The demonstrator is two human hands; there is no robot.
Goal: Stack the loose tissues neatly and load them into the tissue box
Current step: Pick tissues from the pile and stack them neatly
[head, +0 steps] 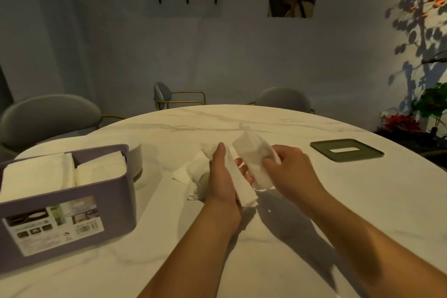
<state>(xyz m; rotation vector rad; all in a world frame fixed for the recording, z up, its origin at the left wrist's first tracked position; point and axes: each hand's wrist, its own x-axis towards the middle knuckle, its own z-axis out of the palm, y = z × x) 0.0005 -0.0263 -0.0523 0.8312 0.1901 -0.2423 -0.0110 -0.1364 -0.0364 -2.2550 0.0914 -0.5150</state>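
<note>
Left hand [222, 178] grip closed around folded tissue stack [244, 192]; right hand [289, 173] grip pinching loose tissue [251, 152], mid-surface [362, 201].

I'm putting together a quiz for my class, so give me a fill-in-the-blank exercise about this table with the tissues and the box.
1. The purple tissue box stands to the person's ___.
2. Its interior is split into ___ compartments.
3. The slotted lid on the table is ___.
4. The left hand and right hand each hold white ___.
Missing words: left, two, green, tissues.
</note>
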